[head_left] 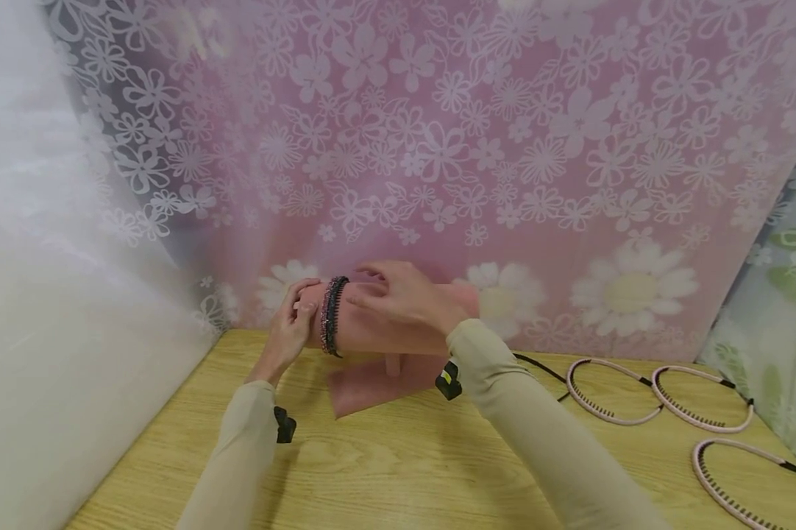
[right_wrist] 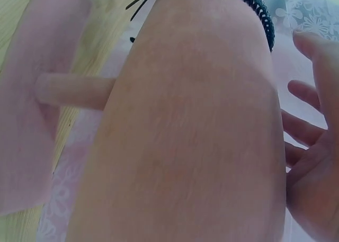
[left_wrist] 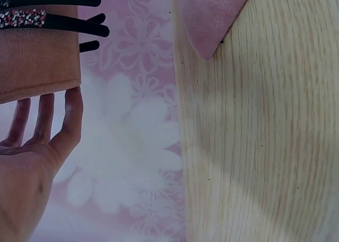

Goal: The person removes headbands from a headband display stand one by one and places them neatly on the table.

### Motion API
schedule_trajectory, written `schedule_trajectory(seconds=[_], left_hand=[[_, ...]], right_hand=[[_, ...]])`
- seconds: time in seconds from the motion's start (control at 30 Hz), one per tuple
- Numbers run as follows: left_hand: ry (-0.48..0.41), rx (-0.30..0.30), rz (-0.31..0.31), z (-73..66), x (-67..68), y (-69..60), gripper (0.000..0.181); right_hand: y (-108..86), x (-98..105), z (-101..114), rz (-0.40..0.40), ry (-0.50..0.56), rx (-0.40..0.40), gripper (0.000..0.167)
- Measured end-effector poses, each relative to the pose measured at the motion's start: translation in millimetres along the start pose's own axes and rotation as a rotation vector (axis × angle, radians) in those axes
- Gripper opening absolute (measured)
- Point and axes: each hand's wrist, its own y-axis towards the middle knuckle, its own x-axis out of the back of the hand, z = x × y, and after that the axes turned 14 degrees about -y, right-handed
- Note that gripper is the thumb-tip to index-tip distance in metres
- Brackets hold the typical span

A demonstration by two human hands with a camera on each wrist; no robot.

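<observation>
A pink padded headband stand (head_left: 391,324) has a horizontal roll on a short post above a flat base (head_left: 365,390). Near the roll's left end sit two dark toothed headbands (head_left: 332,316) side by side, one with pink and white sparkles (left_wrist: 24,18). My left hand (head_left: 288,331) grips that end of the roll, thumb in front and fingers over the top; its fingertips meet the roll's edge in the left wrist view. Over the roll's top, right of the headbands, is my right hand (head_left: 407,294), fingers loosely spread and holding nothing. In the right wrist view it lies along the roll's side (right_wrist: 318,162).
Several pale pink toothed headbands (head_left: 613,394) lie at the right of the wood-grain table (head_left: 371,471). A thin black band (head_left: 540,363) lies behind the right forearm. A pink flowered curtain (head_left: 438,147) hangs close behind the stand; a white sheet (head_left: 73,280) stands at left.
</observation>
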Motion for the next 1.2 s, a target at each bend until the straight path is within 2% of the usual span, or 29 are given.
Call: schedule_trajectory(seconds=[0.1, 0.33, 0.4, 0.77, 0.97, 1.2], left_hand=[[-0.024, 0.008, 0.017, 4.0, 2.6, 2.4, 0.045], [-0.060, -0.008, 0.014, 35.9, 9.0, 16.5, 0.045], [-0.051, -0.016, 0.008, 39.6, 9.5, 17.8, 0.044], [-0.047, -0.034, 0.000, 39.8, 9.4, 16.9, 0.040], [-0.035, -0.029, -0.008, 40.1, 9.6, 17.6, 0.041], [-0.042, -0.005, -0.003, 39.6, 9.6, 18.6, 0.043]], right_hand=[[8.5, -2, 5, 0.035, -0.033, -0.011, 0.064], [19.2, -7, 10, 0.080, -0.080, -0.049, 0.065], [20.9, -9, 10, 0.089, -0.095, -0.063, 0.067], [30.2, -19, 14, 0.138, -0.269, -0.076, 0.079], [30.1, -19, 16, 0.142, -0.277, -0.096, 0.082], [26.9, -17, 16, 0.147, -0.245, -0.093, 0.078]])
